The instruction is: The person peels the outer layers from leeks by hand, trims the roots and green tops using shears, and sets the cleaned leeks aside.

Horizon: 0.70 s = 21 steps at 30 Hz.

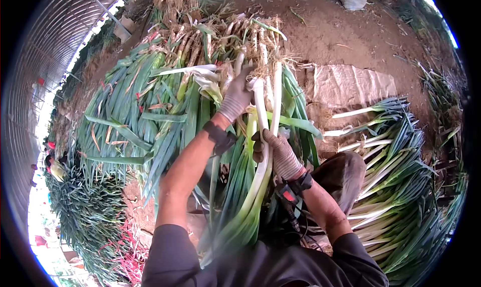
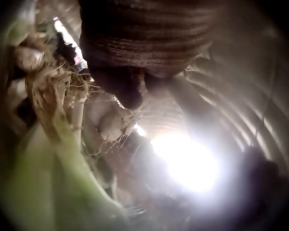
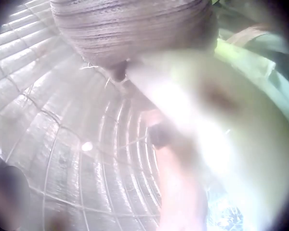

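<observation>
1. A smooth white leek (image 1: 260, 104) is resting in the right grip (image 1: 280, 154), its root end pointing away from the person, close by the left grip (image 1: 238, 94).
2. A slimmer leek (image 1: 277, 94) is running alongside through the same grip, stringy roots (image 1: 279, 59) showing at its far end.
3. Both are trailing green leaves (image 1: 240, 219) back toward the person.

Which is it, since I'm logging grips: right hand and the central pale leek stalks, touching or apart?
Touching: the head view shows the right hand curled round the leek stalks.
</observation>
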Available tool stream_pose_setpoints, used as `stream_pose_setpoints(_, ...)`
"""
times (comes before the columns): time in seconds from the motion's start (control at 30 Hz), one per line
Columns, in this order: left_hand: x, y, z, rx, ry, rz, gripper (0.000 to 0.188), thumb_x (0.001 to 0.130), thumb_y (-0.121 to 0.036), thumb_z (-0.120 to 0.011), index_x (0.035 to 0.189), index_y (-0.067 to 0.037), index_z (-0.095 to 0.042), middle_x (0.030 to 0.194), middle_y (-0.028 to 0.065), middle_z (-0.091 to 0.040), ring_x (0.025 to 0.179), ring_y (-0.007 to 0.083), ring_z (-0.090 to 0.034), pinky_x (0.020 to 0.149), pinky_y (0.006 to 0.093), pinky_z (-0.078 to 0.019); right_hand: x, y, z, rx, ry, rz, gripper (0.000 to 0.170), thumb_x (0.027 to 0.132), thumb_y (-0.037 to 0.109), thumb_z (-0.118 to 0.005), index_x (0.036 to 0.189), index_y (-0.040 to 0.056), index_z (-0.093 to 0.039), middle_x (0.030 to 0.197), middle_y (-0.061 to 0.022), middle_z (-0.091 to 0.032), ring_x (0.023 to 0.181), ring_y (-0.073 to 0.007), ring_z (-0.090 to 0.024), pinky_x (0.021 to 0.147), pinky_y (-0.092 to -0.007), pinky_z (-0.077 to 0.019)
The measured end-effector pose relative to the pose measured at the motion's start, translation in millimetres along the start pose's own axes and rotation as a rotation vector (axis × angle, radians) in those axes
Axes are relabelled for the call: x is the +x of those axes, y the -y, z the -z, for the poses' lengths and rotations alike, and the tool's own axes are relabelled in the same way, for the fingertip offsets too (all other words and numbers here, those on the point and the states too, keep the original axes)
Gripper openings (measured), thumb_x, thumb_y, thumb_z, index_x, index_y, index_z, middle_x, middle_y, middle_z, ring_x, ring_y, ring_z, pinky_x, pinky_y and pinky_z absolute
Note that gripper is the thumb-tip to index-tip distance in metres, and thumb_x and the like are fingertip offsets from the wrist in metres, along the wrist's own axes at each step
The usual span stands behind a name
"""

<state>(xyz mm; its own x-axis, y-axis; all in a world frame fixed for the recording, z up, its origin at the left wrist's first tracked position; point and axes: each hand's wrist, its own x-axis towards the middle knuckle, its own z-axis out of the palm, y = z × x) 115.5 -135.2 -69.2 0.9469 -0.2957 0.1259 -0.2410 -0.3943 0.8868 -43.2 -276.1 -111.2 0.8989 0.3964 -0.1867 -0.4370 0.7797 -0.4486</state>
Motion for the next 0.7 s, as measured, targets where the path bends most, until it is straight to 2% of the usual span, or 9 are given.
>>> stream_pose_setpoints(0.03, 4, 0, -6, -0.113, -0.125, 0.097, 0.040, 0.087, 0.009, -0.061, 0.122, -0.012, -0.066, 0.120, 0.0096, -0.067, 0.108, 0.0237, -0.064, 0.097, 0.0355, -0.0533, -1, 1, 1, -0.014, 0.050, -0.018, 0.034, 0.098, 0.033, -0.064, 0.099, -0.0003, -0.058, 0.070, -0.0048, -0.056, 0.058, -0.0170, -0.055, 0.055, -0.0308, -0.0483)
stream_pose_setpoints(0.13, 50, 5, 25, -0.238, -0.507, 0.025, 0.011, 0.089, -0.012, -0.066, 0.096, -0.006, -0.071, 0.085, 0.0067, -0.067, 0.067, 0.0132, -0.061, 0.058, 0.0280, -0.0500, -12, 3, -6, -0.054, 0.040, -0.027, 0.033, 0.098, 0.032, -0.064, 0.098, -0.0002, -0.058, 0.071, -0.0046, -0.056, 0.059, -0.0163, -0.055, 0.054, -0.0306, -0.0481)
stream_pose_setpoints(0.2, 86, -11, 97, -0.306, -0.578, 0.268, 0.015, 0.093, -0.016, -0.061, 0.082, -0.007, -0.064, 0.069, 0.0047, -0.061, 0.052, 0.0139, -0.056, 0.044, 0.0282, -0.0437, -21, 3, -10, -0.150, -0.057, 0.003, 0.035, 0.097, 0.034, -0.064, 0.100, 0.0000, -0.058, 0.071, -0.0042, -0.056, 0.058, -0.0173, -0.056, 0.054, -0.0306, -0.0483)
stream_pose_setpoints(0.23, 109, 20, 137, -0.336, -0.491, 0.114, 0.016, 0.095, -0.016, -0.059, 0.090, -0.004, -0.067, 0.067, 0.0057, -0.061, 0.045, 0.0159, -0.052, 0.038, 0.0272, -0.0401, -23, 5, -12, -0.201, -0.100, 0.026, 0.036, 0.097, 0.036, -0.065, 0.100, 0.0002, -0.057, 0.071, -0.0040, -0.056, 0.058, -0.0178, -0.056, 0.053, -0.0307, -0.0484)
stream_pose_setpoints(0.27, 103, -7, 148, -0.202, -0.494, 0.200, 0.015, 0.095, -0.016, -0.062, 0.099, -0.004, -0.070, 0.071, 0.0087, -0.066, 0.053, 0.0194, -0.059, 0.049, 0.0318, -0.0509, -24, 7, -12, -0.245, -0.145, 0.047, 0.038, 0.096, 0.037, -0.065, 0.101, 0.0003, -0.057, 0.071, -0.0039, -0.056, 0.057, -0.0183, -0.057, 0.053, -0.0307, -0.0484)
stream_pose_setpoints(0.33, 79, -37, 146, 0.900, -0.319, 0.018, 0.012, 0.091, -0.015, -0.069, 0.097, -0.006, -0.067, 0.078, 0.0103, -0.067, 0.070, 0.0201, -0.065, 0.064, 0.0333, -0.0550, -15, 19, 2, -0.143, -0.194, 0.083, 0.026, 0.098, 0.029, -0.063, 0.100, 0.0031, -0.058, 0.075, -0.0057, -0.060, 0.060, -0.0170, -0.058, 0.055, -0.0304, -0.0509)
stream_pose_setpoints(0.4, 46, -37, 113, 0.826, -0.020, 0.158, 0.029, 0.094, -0.026, -0.067, 0.118, -0.011, -0.068, 0.104, 0.0138, -0.073, 0.092, 0.0270, -0.071, 0.088, 0.0407, -0.0547, -7, 32, 11, -0.016, -0.137, 0.113, 0.026, 0.097, 0.028, -0.065, 0.100, 0.0036, -0.057, 0.075, -0.0054, -0.060, 0.060, -0.0171, -0.058, 0.056, -0.0298, -0.0510)
stream_pose_setpoints(0.47, 24, -9, 74, 0.779, 0.203, 0.232, 0.037, 0.094, -0.037, -0.066, 0.118, -0.009, -0.066, 0.111, 0.0150, -0.072, 0.097, 0.0269, -0.070, 0.088, 0.0396, -0.0552, -7, 37, 14, 0.004, -0.144, 0.165, 0.023, 0.096, 0.025, -0.066, 0.099, 0.0041, -0.056, 0.075, -0.0043, -0.059, 0.061, -0.0181, -0.057, 0.057, -0.0305, -0.0499)
stream_pose_setpoints(0.7, 15, 66, 3, 0.964, 0.224, 0.443, 0.053, 0.081, -0.038, -0.075, 0.122, -0.006, -0.066, 0.111, 0.0189, -0.071, 0.105, 0.0348, -0.069, 0.091, 0.0420, -0.0547, -11, 41, 17, -0.053, -0.150, 0.144, 0.027, 0.093, 0.028, -0.068, 0.102, 0.0040, -0.058, 0.077, -0.0047, -0.060, 0.066, -0.0203, -0.058, 0.061, -0.0323, -0.0499)
